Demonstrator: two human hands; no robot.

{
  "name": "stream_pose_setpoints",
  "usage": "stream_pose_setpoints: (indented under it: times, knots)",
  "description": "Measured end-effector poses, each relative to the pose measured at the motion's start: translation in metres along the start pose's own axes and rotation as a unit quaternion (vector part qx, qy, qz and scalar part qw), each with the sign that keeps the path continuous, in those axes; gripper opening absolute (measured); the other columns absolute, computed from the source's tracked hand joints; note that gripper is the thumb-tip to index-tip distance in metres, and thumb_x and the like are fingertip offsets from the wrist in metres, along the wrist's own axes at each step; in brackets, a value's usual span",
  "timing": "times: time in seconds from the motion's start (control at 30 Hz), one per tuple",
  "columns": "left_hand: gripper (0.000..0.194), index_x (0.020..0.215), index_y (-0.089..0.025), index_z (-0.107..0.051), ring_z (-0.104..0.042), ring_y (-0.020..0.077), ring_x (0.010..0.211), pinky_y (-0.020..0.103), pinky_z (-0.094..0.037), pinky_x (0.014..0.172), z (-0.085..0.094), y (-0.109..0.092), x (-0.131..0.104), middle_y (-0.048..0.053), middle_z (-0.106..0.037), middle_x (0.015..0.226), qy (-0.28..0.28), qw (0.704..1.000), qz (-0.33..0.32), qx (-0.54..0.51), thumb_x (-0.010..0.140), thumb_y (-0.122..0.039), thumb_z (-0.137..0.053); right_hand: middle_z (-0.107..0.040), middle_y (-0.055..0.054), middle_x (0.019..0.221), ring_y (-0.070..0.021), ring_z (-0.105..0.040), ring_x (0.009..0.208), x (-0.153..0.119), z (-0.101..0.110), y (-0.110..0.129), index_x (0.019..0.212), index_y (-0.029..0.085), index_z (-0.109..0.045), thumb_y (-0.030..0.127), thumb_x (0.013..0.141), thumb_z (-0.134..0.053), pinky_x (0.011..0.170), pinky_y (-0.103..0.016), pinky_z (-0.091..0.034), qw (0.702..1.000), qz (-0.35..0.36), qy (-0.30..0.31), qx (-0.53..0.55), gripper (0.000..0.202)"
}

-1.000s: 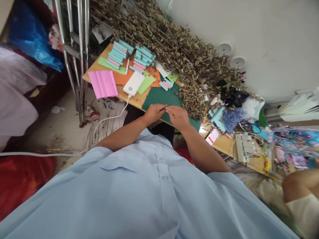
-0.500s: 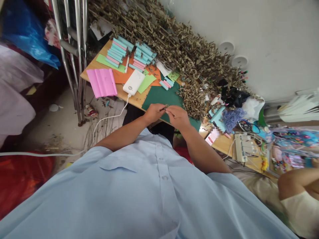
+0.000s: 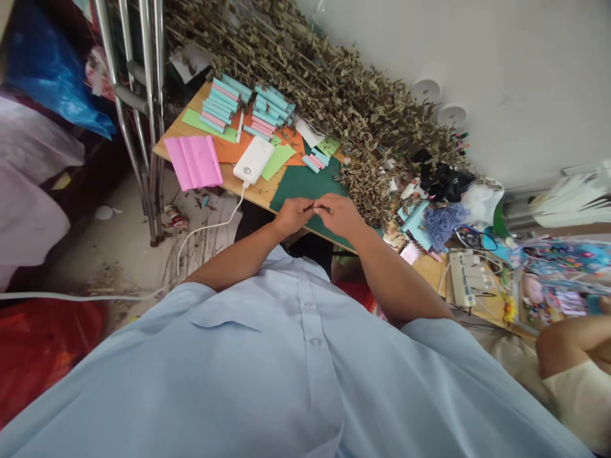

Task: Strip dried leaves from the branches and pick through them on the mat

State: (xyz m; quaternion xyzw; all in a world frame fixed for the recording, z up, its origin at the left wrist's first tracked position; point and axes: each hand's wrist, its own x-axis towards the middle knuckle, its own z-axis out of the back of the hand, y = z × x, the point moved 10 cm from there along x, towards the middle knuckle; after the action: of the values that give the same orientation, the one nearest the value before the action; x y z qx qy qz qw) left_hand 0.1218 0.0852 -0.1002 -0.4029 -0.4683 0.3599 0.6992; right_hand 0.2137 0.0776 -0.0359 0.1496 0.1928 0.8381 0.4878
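My left hand (image 3: 291, 215) and my right hand (image 3: 341, 216) meet at their fingertips above the near edge of a dark green mat (image 3: 300, 184). Both are closed in a pinch on a small dark brown piece, which looks like a bit of dried plant; the fingers hide most of it. Just beyond my right hand lies a loose heap of dried leaves (image 3: 370, 189). Short blue and pink paper rolls (image 3: 316, 160) rest on the mat's far part.
Dried stalks (image 3: 334, 83) are piled along the wall. Stacked paper rolls (image 3: 219, 105), a pink folded sheet (image 3: 194, 162) and a corded white device (image 3: 254, 159) occupy the table's left. Metal crutches (image 3: 147, 121) stand left; a power strip (image 3: 462, 280) and another person's arm (image 3: 568, 346) are right.
My right hand has shifted slightly left and up, its fingers closer to my left hand's. Less of the pinched piece shows. The whole view has moved a little.
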Motion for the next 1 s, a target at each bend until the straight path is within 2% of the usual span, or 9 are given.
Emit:
stream_pose_setpoints:
  times: [0.13, 0.23, 0.37, 0.5, 0.67, 0.77, 0.9, 1.0]
  knots:
    - [0.032, 0.074, -0.015, -0.069, -0.059, 0.0121, 0.066, 0.023, -0.044, 0.065, -0.002, 0.0, 0.001, 0.0, -0.063, 0.064, 0.011, 1.0, 0.003, 0.002, 0.097, -0.036, -0.063, -0.077, -0.004, 0.095, -0.0224, -0.071, 0.09, -0.005, 0.005, -0.016, 0.089, 0.023, -0.075, 0.02, 0.087, -0.064, 0.087, -0.037, -0.055, 0.996, -0.057, -0.056, 0.044, 0.012]
    - [0.03, 0.079, -0.015, -0.071, -0.06, 0.0125, 0.067, 0.023, -0.045, 0.066, -0.003, 0.002, 0.001, 0.001, -0.066, 0.068, 0.011, 1.0, 0.004, 0.002, 0.097, -0.038, -0.063, -0.076, -0.002, 0.087, -0.0212, -0.071, 0.08, -0.01, 0.002, -0.03, 0.093, 0.023, -0.073, 0.025, 0.086, -0.066, 0.081, -0.037, -0.056, 0.987, -0.115, -0.087, 0.063, 0.01]
    - [0.029, 0.078, -0.014, -0.071, -0.062, 0.0129, 0.067, 0.024, -0.046, 0.067, -0.003, 0.003, 0.001, 0.002, -0.067, 0.07, 0.007, 1.0, 0.006, 0.0, 0.097, -0.036, -0.063, -0.075, -0.001, 0.085, -0.0209, -0.071, 0.077, -0.01, -0.001, -0.038, 0.107, 0.023, -0.068, 0.027, 0.085, -0.067, 0.079, -0.037, -0.057, 0.98, -0.144, -0.117, 0.07, 0.022]
    - [0.022, 0.081, -0.014, -0.072, -0.062, 0.0128, 0.067, 0.023, -0.046, 0.066, -0.004, 0.004, 0.001, 0.002, -0.067, 0.07, 0.013, 1.0, 0.009, 0.002, 0.095, -0.027, -0.06, -0.075, -0.004, 0.09, -0.0236, -0.071, 0.082, -0.008, 0.002, -0.018, 0.119, 0.023, -0.062, 0.025, 0.09, -0.061, 0.081, -0.037, -0.055, 0.99, -0.093, -0.111, 0.003, 0.029]
    - [0.017, 0.079, -0.014, -0.072, -0.06, 0.012, 0.066, 0.022, -0.045, 0.064, -0.004, 0.009, 0.0, 0.0, -0.065, 0.066, 0.017, 0.999, 0.028, 0.012, 0.09, -0.017, -0.059, -0.075, -0.012, 0.097, -0.0265, -0.068, 0.091, -0.013, 0.002, 0.019, 0.113, 0.02, -0.065, 0.024, 0.101, -0.046, 0.081, -0.035, -0.05, 0.987, -0.01, -0.067, -0.144, 0.023]
    - [0.018, 0.076, -0.014, -0.071, -0.059, 0.0115, 0.065, 0.022, -0.044, 0.065, -0.005, 0.012, 0.0, 0.0, -0.066, 0.066, 0.018, 0.999, 0.03, 0.014, 0.089, -0.015, -0.059, -0.073, -0.013, 0.093, -0.0278, -0.065, 0.09, -0.014, -0.003, 0.031, 0.113, 0.018, -0.066, 0.02, 0.1, -0.045, 0.078, -0.034, -0.048, 0.979, 0.009, -0.025, -0.202, 0.024]
    - [0.019, 0.077, -0.013, -0.072, -0.059, 0.0107, 0.063, 0.022, -0.044, 0.064, -0.004, 0.012, 0.0, -0.001, -0.066, 0.066, 0.008, 1.0, 0.02, -0.006, 0.09, -0.013, -0.057, -0.074, -0.018, 0.096, -0.0308, -0.065, 0.096, -0.01, -0.011, 0.039, 0.111, 0.015, -0.067, 0.012, 0.094, -0.05, 0.08, -0.037, -0.048, 0.975, 0.033, 0.036, -0.219, 0.025]
    - [0.018, 0.081, -0.013, -0.072, -0.059, 0.0103, 0.061, 0.022, -0.043, 0.063, -0.002, 0.009, 0.001, -0.001, -0.065, 0.066, 0.0, 1.0, 0.019, -0.015, 0.092, -0.017, -0.059, -0.076, -0.014, 0.095, -0.0293, -0.068, 0.094, -0.008, -0.002, 0.029, 0.112, 0.017, -0.068, 0.017, 0.095, -0.054, 0.082, -0.037, -0.051, 0.986, 0.006, 0.011, -0.165, 0.022]
